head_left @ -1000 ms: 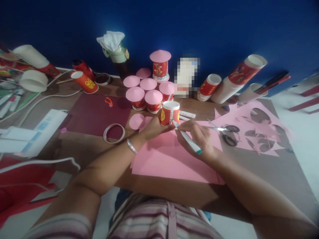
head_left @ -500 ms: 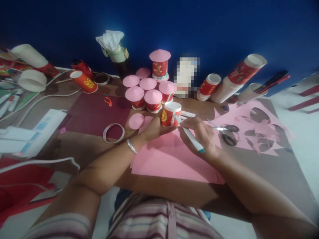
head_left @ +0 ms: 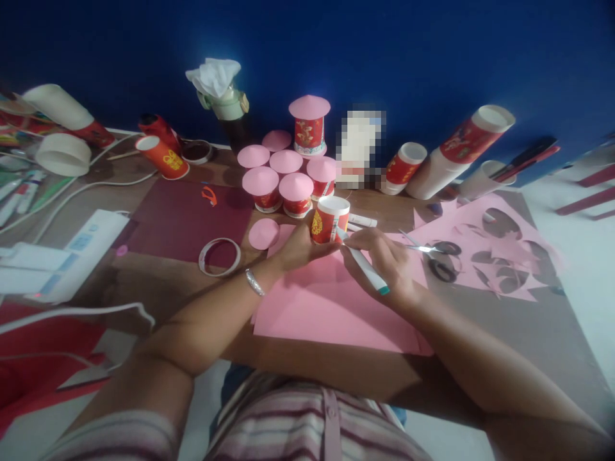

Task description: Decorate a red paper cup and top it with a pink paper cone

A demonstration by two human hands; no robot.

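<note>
My left hand [head_left: 298, 248] is closed around the lower left side of a red paper cup [head_left: 323, 224] with a white upper end and yellow decoration. In my right hand [head_left: 389, 259] is a white marker with a green end [head_left: 368, 270], its tip against the cup's right side. Pink paper sheets [head_left: 331, 310] lie beneath both hands. Just behind the cup, several small red cups wear pink paper cones [head_left: 295, 186]. A flat-lying pink disc [head_left: 264, 234] is left of the cup.
Scissors [head_left: 439, 259] rest on cut pink paper scraps [head_left: 468, 224] at the right. A white paper ring [head_left: 220, 257] lies on the left. Red-and-white cups [head_left: 405, 165] and a bottle [head_left: 228, 105] stand along the wall. White cables and a power strip [head_left: 81, 256] occupy the left side.
The marker and my right hand have shifted very slightly left against the cup. My left hand keeps its hold.
</note>
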